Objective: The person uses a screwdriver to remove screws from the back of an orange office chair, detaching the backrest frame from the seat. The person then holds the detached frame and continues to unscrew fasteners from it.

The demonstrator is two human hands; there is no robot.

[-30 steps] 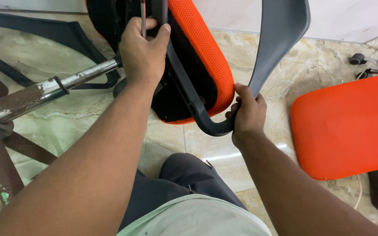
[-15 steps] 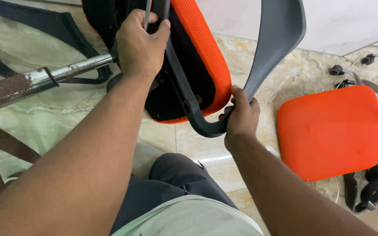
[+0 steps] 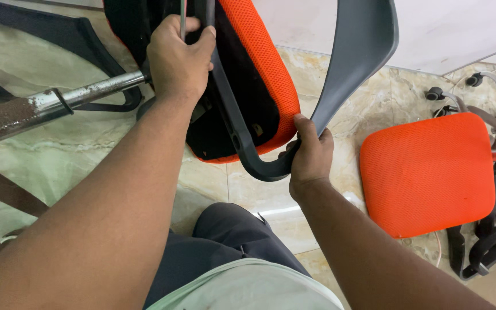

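An orange mesh chair seat (image 3: 262, 69) stands on its edge on the tiled floor, its black underside facing left. A grey curved armrest bracket (image 3: 351, 63) runs down from its top and bends under the seat's lower edge. My right hand (image 3: 310, 155) grips that bend. My left hand (image 3: 178, 60) is closed around a thin metal tool shaft and the black frame at the seat's underside. A rusty metal gas-lift cylinder (image 3: 41, 109) sticks out to the left from the seat.
A second orange seat cushion (image 3: 429, 172) lies flat on the marble floor (image 3: 87, 155) at the right, with black castors and chair parts (image 3: 489, 241) beside it. A black chair frame (image 3: 58, 46) lies at the upper left. My knee (image 3: 231, 229) is below.
The view has shifted right, so everything sits slightly further left in frame. My right hand has slid a little along the armrest bend. Both hands keep their grip.
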